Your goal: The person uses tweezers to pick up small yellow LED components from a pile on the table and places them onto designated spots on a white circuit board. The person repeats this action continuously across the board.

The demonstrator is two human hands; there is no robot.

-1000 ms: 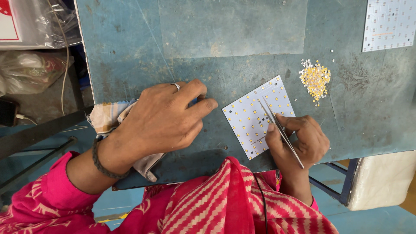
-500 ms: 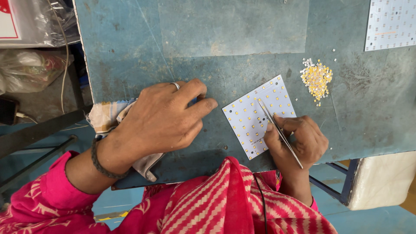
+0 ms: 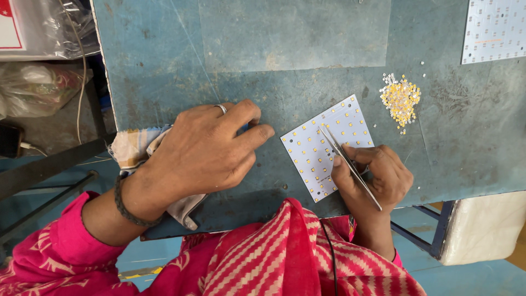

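While the left hand [image 3: 205,151] is lying spread on the worn blue surface [image 3: 274,55], the right hand [image 3: 378,175] is pinching thin metal tweezers [image 3: 350,164] — tips resting on the square white LED board [image 3: 329,145] — near a yellow chip pile [image 3: 401,98].

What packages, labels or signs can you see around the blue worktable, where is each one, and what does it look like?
Clear crinkled plastic bag over a white box with a red patch: top left corner, beside the table.
Cloudy plastic bag of mixed goods: left, below that box.
White wrapped block: lower right, under the table edge.
No screens in view.
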